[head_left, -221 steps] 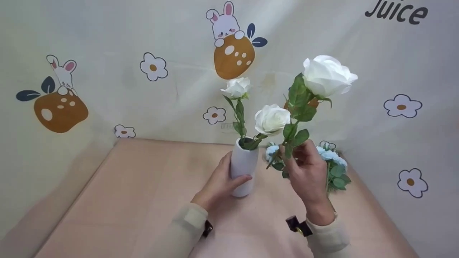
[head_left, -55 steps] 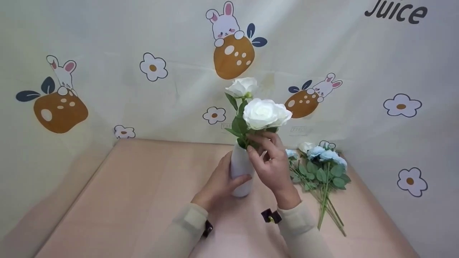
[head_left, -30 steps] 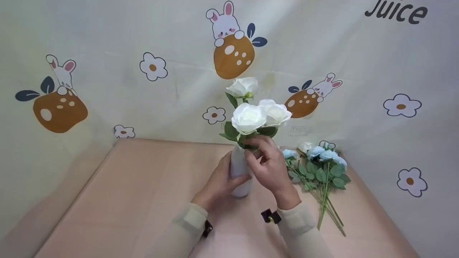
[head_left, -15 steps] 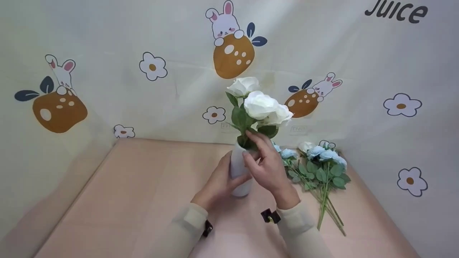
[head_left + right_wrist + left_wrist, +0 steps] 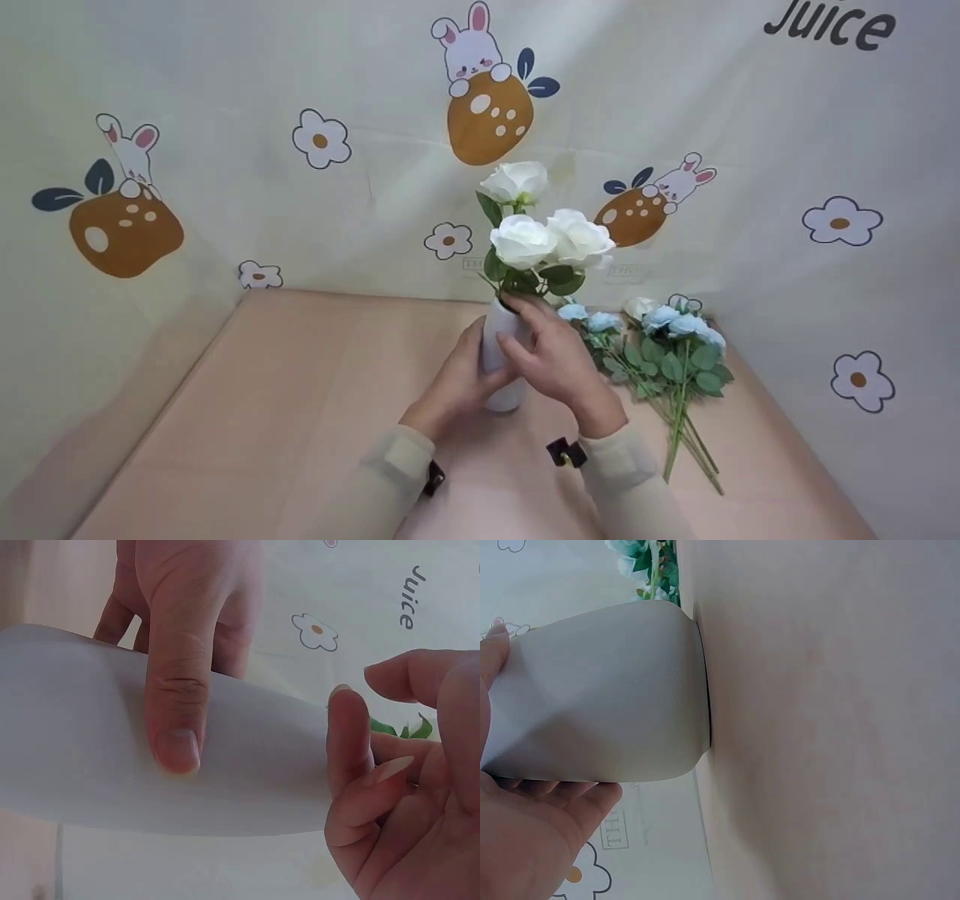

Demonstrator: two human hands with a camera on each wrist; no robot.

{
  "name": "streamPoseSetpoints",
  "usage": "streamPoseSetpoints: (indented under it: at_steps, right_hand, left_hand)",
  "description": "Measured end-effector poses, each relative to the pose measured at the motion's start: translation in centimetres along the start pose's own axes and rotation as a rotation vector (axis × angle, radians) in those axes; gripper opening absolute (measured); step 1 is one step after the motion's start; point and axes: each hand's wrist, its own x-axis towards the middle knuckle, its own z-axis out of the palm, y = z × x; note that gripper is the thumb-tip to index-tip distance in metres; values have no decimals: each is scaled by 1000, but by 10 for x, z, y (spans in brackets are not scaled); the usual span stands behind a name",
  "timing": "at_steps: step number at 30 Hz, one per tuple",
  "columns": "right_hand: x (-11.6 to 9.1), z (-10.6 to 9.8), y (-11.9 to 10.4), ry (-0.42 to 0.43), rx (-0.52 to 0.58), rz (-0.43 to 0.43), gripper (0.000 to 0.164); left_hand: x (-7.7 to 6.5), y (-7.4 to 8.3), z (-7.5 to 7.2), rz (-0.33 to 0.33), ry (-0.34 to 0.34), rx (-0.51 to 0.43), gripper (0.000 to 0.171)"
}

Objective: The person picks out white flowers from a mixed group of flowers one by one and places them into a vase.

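Wrapped round the white vase (image 5: 504,352) is my left hand (image 5: 465,379), its thumb across the front; the left wrist view shows the vase (image 5: 615,694) from below. Three white roses stand in it: one at the back (image 5: 517,182), one in front (image 5: 523,241), one at right (image 5: 580,237). My right hand (image 5: 556,364) is at the vase mouth, fingertips by the rim under the leaves (image 5: 521,281). In the right wrist view, the right hand's thumb (image 5: 401,675) stands apart from its bent fingers beside the vase (image 5: 247,765); the stems there are hidden.
On the right of the table (image 5: 300,390) lies a bunch of light blue flowers (image 5: 686,324) with green leaves and long stems. One white rose (image 5: 640,306) lies among them. A printed cloth (image 5: 375,187) hangs behind the table.
The rose my right hand held earlier now stands in the vase. In the last half second its bloom has dropped leftward, and my right hand has slid slightly lower, thumb down along the vase.
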Motion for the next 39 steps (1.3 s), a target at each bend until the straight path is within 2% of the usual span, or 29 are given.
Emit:
streamPoseSetpoints:
  at_steps: [3, 9, 12, 17, 23, 28, 31, 34, 39]
  right_hand:
    - [0, -1, 0, -13, -7, 13, 55]
    - [1, 1, -1, -5, 20, 106, 63]
    - [1, 3, -3, 1, 34, 123, 66]
    - [-1, 5, -8, 33, 29, 93, 66]
    - [-1, 5, -6, 81, -10, 45, 59]
    - [0, 5, -3, 98, 22, -21, 55]
    - [1, 6, -2, 68, 41, 11, 62]
    - [2, 6, -2, 55, 60, 77, 68]
    - [3, 7, 0, 73, 101, 135, 67]
  left_hand:
    - [0, 0, 0, -4, -1, -7, 92]
    - [1, 0, 0, -4, -6, -22, 91]
    - [1, 0, 0, 5, -7, -15, 91]
    - [1, 0, -2, 12, -17, -18, 91]
    - [1, 2, -1, -26, -17, -16, 94]
    - [0, 2, 0, -15, -4, -12, 97]
    - [0, 1, -1, -17, -3, -14, 96]
    - [-1, 0, -1, -24, -7, -10, 96]
    - [1, 0, 0, -39, -17, 4, 98]
